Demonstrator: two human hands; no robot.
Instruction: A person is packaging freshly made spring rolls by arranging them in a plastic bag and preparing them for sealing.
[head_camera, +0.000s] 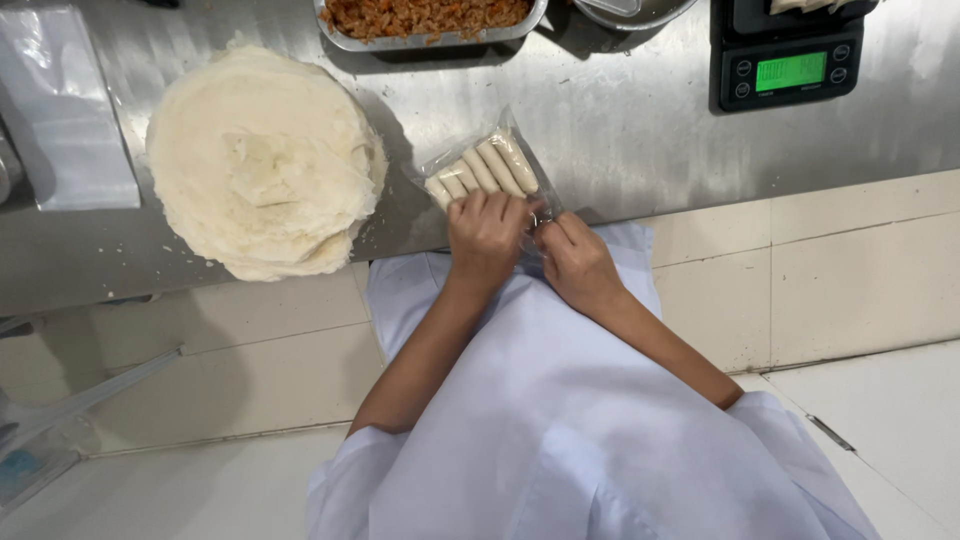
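Note:
A clear plastic bag (500, 135) lies on the steel counter (620, 120) near its front edge. Inside it sit several pale rolled spring rolls (483, 168) side by side. My left hand (485, 238) rests on the near ends of the rolls and presses on the bag. Beside it, my right hand (575, 262) pinches the bag's open end at the counter edge. Both forearms reach out from a light blue garment.
A tall round stack of thin white wrappers (262, 160) sits to the left. At the back stand a metal tray of reddish-brown filling (425, 18), a metal bowl (630, 12) and a black digital scale (788, 62). A pile of clear bags (62, 105) lies far left. Tiled floor below.

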